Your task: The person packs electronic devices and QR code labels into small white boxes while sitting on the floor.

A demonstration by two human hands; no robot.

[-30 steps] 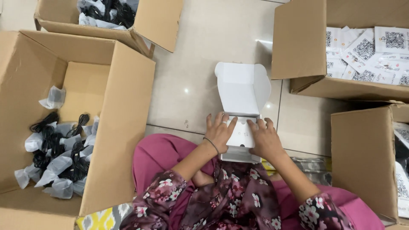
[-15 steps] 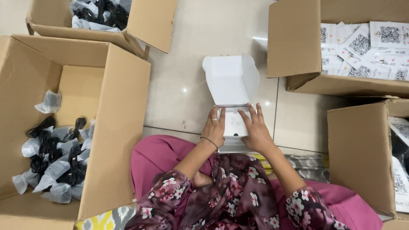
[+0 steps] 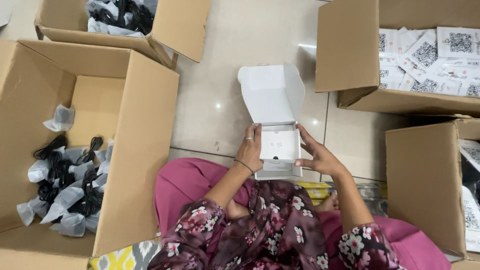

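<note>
A small white cardboard box (image 3: 278,146) rests on my lap with its lid (image 3: 270,92) flipped up and away from me. A white insert with a small dark hole fills its inside. My left hand (image 3: 251,148), wearing a ring and a thin bracelet, holds the box's left side. My right hand (image 3: 315,153) grips the right side with the fingers spread along the edge.
A big cardboard carton (image 3: 142,145) at my left holds several bagged black cables (image 3: 67,182). Another carton (image 3: 177,30) behind it holds more. At right, a carton (image 3: 345,50) holds white printed packets (image 3: 430,55); a further carton (image 3: 425,185) stands nearer. Tiled floor (image 3: 220,85) lies ahead.
The view has shifted slightly. Both hands have moved from the top of the insert out to the box's sides, so the white insert now shows.
</note>
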